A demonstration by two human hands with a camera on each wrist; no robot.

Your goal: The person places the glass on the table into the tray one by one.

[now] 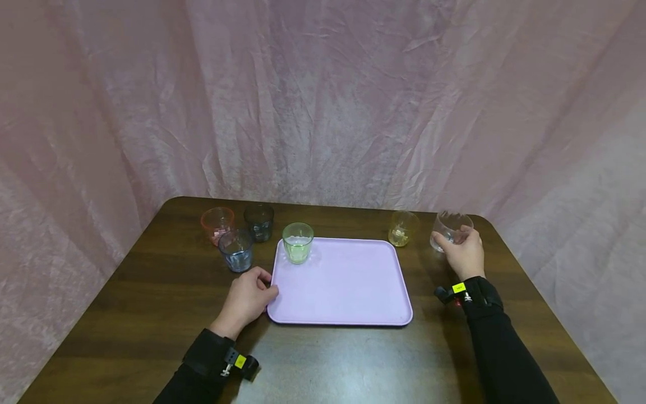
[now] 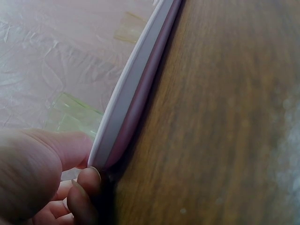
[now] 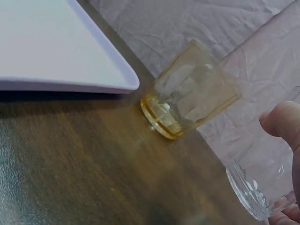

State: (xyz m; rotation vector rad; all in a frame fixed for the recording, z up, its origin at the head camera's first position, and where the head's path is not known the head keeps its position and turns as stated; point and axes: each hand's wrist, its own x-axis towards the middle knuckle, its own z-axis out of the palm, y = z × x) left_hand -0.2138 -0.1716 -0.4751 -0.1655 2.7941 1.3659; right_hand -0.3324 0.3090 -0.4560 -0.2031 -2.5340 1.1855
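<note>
My left hand [image 1: 248, 297] pinches the left edge of a lilac tray [image 1: 348, 283]; in the left wrist view the thumb lies on the rim [image 2: 123, 89] and a fingertip under it. A green glass [image 1: 298, 244] stands upright on the tray's back left corner. At the right, my right hand [image 1: 465, 255] grips a clear glass [image 1: 446, 224] from its near side, thumb on the left. The right wrist view shows this clear glass [image 3: 253, 187] at the lower right, partly behind the thumb. Beside it, a yellow glass [image 3: 192, 89] stands near the tray's corner.
Left of the tray, a red glass [image 1: 218, 224], a dark grey glass [image 1: 259, 223] and a blue-grey glass [image 1: 236, 251] stand close together on the brown wooden table [image 1: 126, 314]. A pink curtain [image 1: 323, 101] hangs behind the table's far edge.
</note>
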